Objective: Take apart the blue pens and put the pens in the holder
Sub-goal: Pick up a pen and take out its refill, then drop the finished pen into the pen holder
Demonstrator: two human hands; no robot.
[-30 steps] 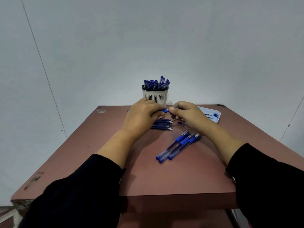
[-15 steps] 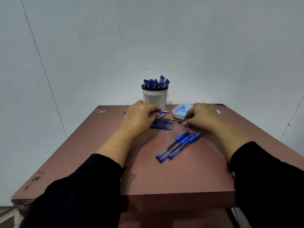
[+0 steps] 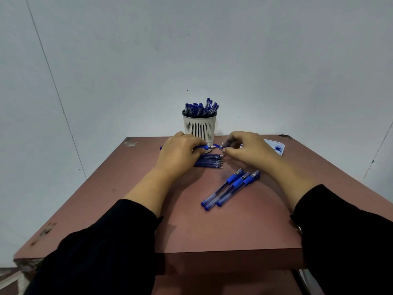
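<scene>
You work in dim, even, bluish light with no glare; soft shadows lie under your forearms on the tabletop and beside the pens. Wide-angle distortion bends the wall seams and splays the tabletop's edges. Your black sleeves lose all detail, and fine detail near your hands looks soft.

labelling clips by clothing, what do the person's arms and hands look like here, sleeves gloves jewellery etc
Both hands, the left hand and the right hand, are bare, with no gloves and no rings visible. Both forearms are uncovered; long black sleeves are pushed partway up. Something small and metallic shows at the right cuff.
</scene>
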